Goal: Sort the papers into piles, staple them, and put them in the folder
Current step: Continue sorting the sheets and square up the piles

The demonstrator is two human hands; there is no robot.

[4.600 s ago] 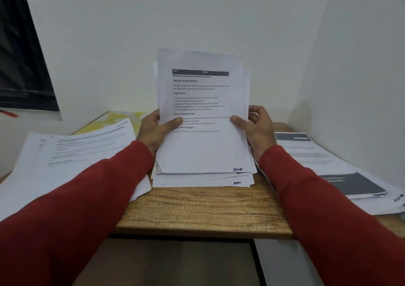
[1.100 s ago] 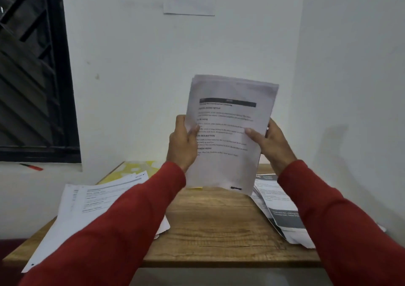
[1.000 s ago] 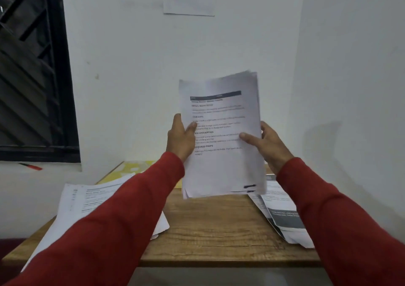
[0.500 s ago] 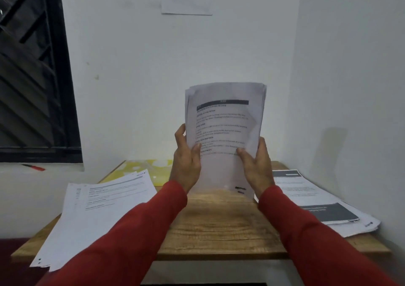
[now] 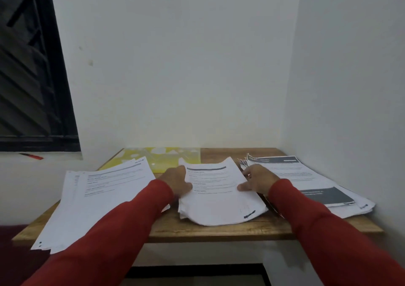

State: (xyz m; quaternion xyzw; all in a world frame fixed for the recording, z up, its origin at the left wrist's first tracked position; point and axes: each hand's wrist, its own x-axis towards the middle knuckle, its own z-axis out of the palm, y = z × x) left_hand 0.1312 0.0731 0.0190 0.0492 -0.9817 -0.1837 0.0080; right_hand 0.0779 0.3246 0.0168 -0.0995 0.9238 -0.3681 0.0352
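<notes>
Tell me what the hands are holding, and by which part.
Both hands hold the middle stack of white printed papers: left hand at its left edge, right hand at its right edge.

Left hand (image 5: 178, 181), right hand (image 5: 258, 179) holding paper stack (image 5: 219, 200), wooden table (image 5: 219, 231)
</notes>
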